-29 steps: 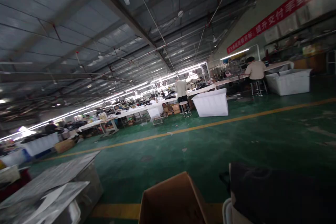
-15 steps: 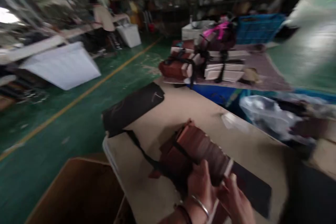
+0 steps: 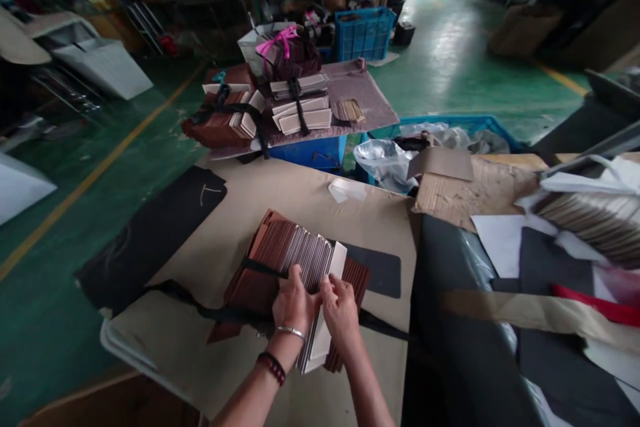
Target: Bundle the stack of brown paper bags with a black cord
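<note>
A thick row of brown leather-like pieces stands on edge on the table, with pale-edged pieces at its right end. My left hand lies on the row, thumb raised and fingers curled around pieces near the pale end. Close beside it, my right hand has its fingers bent over a pale piece, thumb and forefinger together; its fingertips partly hide the edge. A black strap passes beneath the row and comes out on both sides. Under the right end lies a flat dark panel.
A black sheet covers the table's left edge. Beyond are tied bundles on another table, and a blue crate. To the right are a dark roll, cardboard and stacked material. Clear plastic lies behind.
My view has swung to the right, bringing the materials on that side into sight. Both hands stay at the pale end of the row; the right hand now lies higher along the pale piece.
</note>
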A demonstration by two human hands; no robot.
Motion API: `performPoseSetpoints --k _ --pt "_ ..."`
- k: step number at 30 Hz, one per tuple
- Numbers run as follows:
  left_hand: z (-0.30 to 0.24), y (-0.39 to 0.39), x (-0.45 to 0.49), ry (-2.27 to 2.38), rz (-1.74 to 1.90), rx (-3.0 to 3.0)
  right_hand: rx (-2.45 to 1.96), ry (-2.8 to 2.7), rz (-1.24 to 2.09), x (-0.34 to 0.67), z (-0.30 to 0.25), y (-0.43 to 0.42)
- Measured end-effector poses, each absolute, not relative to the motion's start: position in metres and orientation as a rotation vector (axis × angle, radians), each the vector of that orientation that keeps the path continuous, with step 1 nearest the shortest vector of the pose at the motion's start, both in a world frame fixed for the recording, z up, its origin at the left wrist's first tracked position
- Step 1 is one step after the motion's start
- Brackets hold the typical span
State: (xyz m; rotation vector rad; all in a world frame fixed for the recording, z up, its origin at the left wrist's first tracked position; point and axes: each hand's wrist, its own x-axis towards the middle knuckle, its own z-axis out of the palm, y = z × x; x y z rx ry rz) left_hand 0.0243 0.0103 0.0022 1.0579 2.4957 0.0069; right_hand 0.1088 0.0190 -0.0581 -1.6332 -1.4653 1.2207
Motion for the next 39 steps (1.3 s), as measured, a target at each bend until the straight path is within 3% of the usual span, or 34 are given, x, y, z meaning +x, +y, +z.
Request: performPoseSetpoints --k 9,13,21,31,39 --pt "0.001 0.011 0.023 2.55 -0.034 1.014 -2.095 -1.579 0.99 0.22 -0.097 -0.014" --pt "0.0 0.01 0.023 2.554 -0.029 1.015 -2.111 -1.591 1.086 0.234 -0.101 0.0" --pt "0.001 0.008 0.024 2.559 0.033 1.061 -1.914 -1.404 1.343 0.152 -0.063 0.023" --pt "0.018 0.002 -0.009 2.329 0.132 1.23 -1.825 -1.35 1.338 0.08 0.009 0.01" --pt "0.022 -0.01 -0.018 2.158 0.103 1.298 -1.844 -1.39 1.298 0.071 0.001 0.019"
